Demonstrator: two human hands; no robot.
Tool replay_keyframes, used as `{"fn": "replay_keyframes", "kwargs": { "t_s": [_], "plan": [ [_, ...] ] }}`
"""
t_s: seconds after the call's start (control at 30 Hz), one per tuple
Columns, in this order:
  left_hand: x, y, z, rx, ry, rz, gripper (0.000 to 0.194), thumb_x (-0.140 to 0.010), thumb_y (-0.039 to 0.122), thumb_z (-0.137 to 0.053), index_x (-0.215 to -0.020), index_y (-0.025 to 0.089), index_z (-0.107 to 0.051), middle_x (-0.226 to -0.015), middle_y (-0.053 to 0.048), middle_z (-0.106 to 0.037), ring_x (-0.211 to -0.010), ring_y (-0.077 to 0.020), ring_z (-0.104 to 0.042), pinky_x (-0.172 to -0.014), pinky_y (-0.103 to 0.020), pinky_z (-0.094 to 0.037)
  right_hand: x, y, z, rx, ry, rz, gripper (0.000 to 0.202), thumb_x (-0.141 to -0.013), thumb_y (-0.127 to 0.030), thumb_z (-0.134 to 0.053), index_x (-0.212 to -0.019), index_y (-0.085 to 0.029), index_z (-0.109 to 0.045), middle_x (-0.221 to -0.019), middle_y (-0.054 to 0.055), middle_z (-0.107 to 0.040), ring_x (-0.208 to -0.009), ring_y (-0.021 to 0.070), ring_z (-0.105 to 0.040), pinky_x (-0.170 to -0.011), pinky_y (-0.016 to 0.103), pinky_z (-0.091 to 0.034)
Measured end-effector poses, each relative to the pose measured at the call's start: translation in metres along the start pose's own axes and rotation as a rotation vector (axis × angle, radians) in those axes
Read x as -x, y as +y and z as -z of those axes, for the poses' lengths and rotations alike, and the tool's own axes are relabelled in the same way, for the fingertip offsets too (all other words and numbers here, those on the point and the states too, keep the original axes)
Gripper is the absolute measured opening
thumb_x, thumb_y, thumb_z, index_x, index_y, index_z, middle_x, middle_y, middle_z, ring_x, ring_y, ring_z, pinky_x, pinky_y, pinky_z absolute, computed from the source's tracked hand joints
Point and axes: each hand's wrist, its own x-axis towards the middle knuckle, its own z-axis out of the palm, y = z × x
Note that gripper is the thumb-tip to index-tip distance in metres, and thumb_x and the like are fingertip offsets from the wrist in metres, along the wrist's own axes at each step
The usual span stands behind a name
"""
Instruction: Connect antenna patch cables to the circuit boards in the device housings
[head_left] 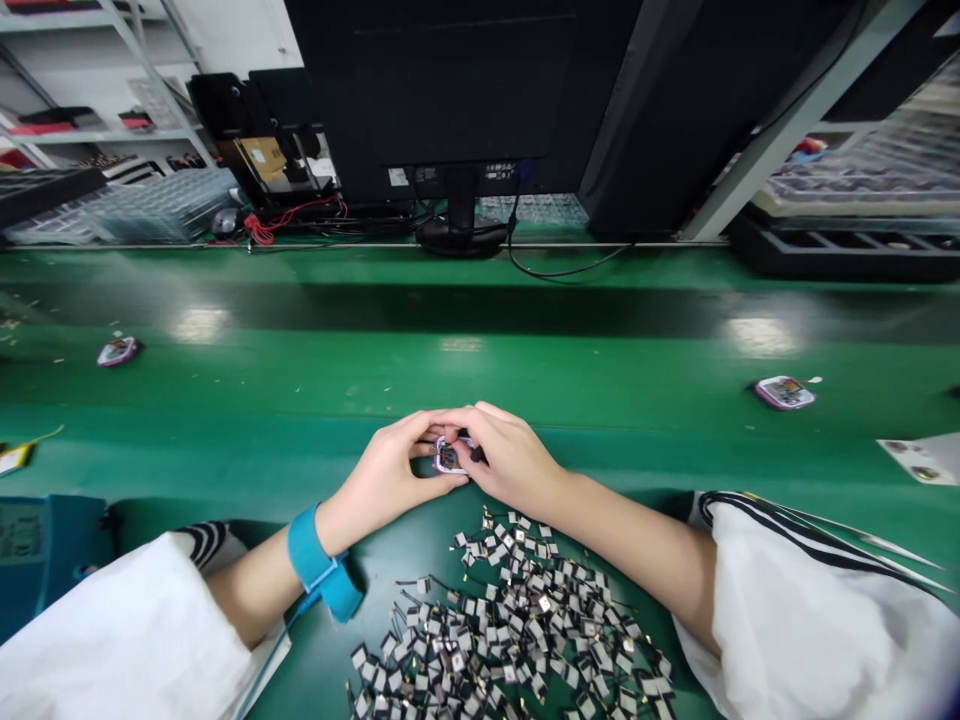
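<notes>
Handheld device: the small pale-rimmed device (448, 456) sits between your two hands, just above the green bench surface (480, 375) or on it; you can't tell which from this angle. Its circuitry faces up.
Direction from the grip: it lies to the right of your left hand (381, 465) and to the left of your right hand (516, 460), which covers its right end.
Long axis: your fingers hide too much of the outline to tell.
Nearer hand: neither; both are at the device.
Left grip: your thumb lies along the near edge and your fingers along the far edge, pinching the device between them.
Right grip: your fingers curl over the device, with a small black piece (478, 455) beside your thumb; whether you pinch that piece, you cannot tell.
Loose parts: a heap of small parts (517, 620) with short dark leads spreads below your hands, nearest your right forearm.
Monitor labels: white stickers and print show on the back of the monitor (465, 90), too small for you to read.
Blue box label: there is a printed panel on the blue box (75, 545) at your left, illegible.
Brands: none you can make out.
</notes>
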Motion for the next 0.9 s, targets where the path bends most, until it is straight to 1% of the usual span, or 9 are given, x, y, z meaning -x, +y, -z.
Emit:
{"fn": "replay_keyframes", "kwargs": {
  "t_s": [0.1,0.23,0.33,0.43,0.5,0.6,0.7,0.83,0.9],
  "plan": [
    [-0.001,0.001,0.0,-0.014,0.009,-0.006,0.044,-0.066,0.022,-0.067,-0.107,0.02,-0.05,-0.097,-0.002,-0.058,-0.087,-0.0133,-0.058,-0.079,-0.026,-0.052,0.001,0.001,-0.001,0.013,0.008,0.025,0.033,-0.076,-0.006,-0.042,-0.108,-0.017,-0.044,-0.083,0.001,-0.058,-0.07,0.0136,-0.046,-0.063,0.024,-0.041],
    [-0.001,0.001,0.0,-0.034,0.022,-0.011,0.047,-0.065,0.023,-0.067,-0.109,0.02,-0.05,-0.106,-0.003,-0.057,-0.09,-0.0138,-0.057,-0.081,-0.026,-0.051,0.0,0.003,0.001,0.048,0.007,0.114,0.032,-0.078,-0.006,-0.04,-0.107,-0.017,-0.046,-0.097,0.001,-0.059,-0.076,0.0117,-0.048,-0.07,0.023,-0.04],
    [0.0,0.0,0.001,-0.049,0.028,0.016,0.052,-0.064,0.026,-0.068,-0.111,0.019,-0.049,-0.108,-0.004,-0.056,-0.091,-0.015,-0.057,-0.081,-0.027,-0.051,-0.001,0.003,0.003,0.096,-0.018,0.158,0.027,-0.082,-0.01,-0.038,-0.104,-0.018,-0.049,-0.095,-0.001,-0.06,-0.075,0.0114,-0.048,-0.069,0.023,-0.039],
    [-0.001,0.002,0.002,-0.126,0.038,0.004,0.053,-0.063,0.029,-0.068,-0.112,0.02,-0.049,-0.107,-0.004,-0.058,-0.092,-0.0167,-0.057,-0.082,-0.029,-0.05,-0.002,0.001,0.006,0.193,-0.04,0.212,0.023,-0.085,-0.015,-0.037,-0.103,-0.019,-0.051,-0.094,-0.002,-0.06,-0.074,0.0117,-0.047,-0.066,0.024,-0.038],
    [-0.002,0.004,0.003,-0.204,0.048,-0.019,0.052,-0.062,0.026,-0.068,-0.111,0.02,-0.051,-0.104,-0.003,-0.06,-0.09,-0.0171,-0.058,-0.081,-0.03,-0.05,-0.003,-0.001,0.009,0.303,-0.063,0.263,0.023,-0.086,-0.018,-0.038,-0.106,-0.019,-0.05,-0.095,-0.002,-0.06,-0.075,0.012,-0.045,-0.063,0.024,-0.036],
    [-0.002,0.006,0.004,-0.274,0.059,-0.051,0.05,-0.06,0.015,-0.064,-0.108,0.019,-0.053,-0.1,-0.003,-0.061,-0.087,-0.0169,-0.059,-0.081,-0.03,-0.049,-0.003,-0.005,0.015,0.46,-0.109,0.336,0.024,-0.087,-0.018,-0.038,-0.108,-0.021,-0.05,-0.097,-0.004,-0.06,-0.076,0.0117,-0.044,-0.056,0.025,-0.032],
    [-0.003,0.004,0.004,-0.196,0.048,-0.033,0.05,-0.058,0.011,-0.061,-0.107,0.019,-0.053,-0.1,-0.003,-0.062,-0.086,-0.0171,-0.06,-0.079,-0.03,-0.05,-0.004,-0.005,0.019,0.545,-0.119,0.4,0.024,-0.088,-0.016,-0.037,-0.106,-0.021,-0.052,-0.1,-0.004,-0.06,-0.076,0.0111,-0.043,-0.053,0.025,-0.03],
    [-0.003,0.001,0.004,0.014,0.006,0.053,0.05,-0.06,0.014,-0.062,-0.109,0.016,-0.051,-0.097,-0.005,-0.063,-0.085,-0.0172,-0.061,-0.077,-0.029,-0.052,-0.006,0.0,0.022,0.577,-0.094,0.481,0.023,-0.088,-0.017,-0.038,-0.104,-0.022,-0.053,-0.101,-0.004,-0.06,-0.074,0.0106,-0.044,-0.053,0.025,-0.028],
    [-0.003,0.001,0.004,0.049,0.001,0.064,0.049,-0.06,0.016,-0.064,-0.108,0.015,-0.051,-0.096,-0.005,-0.063,-0.085,-0.0171,-0.061,-0.078,-0.029,-0.052,-0.006,0.004,0.021,0.559,-0.082,0.515,0.023,-0.087,-0.016,-0.039,-0.105,-0.022,-0.053,-0.101,-0.003,-0.061,-0.074,0.0103,-0.045,-0.053,0.025,-0.029]
  ]
}}
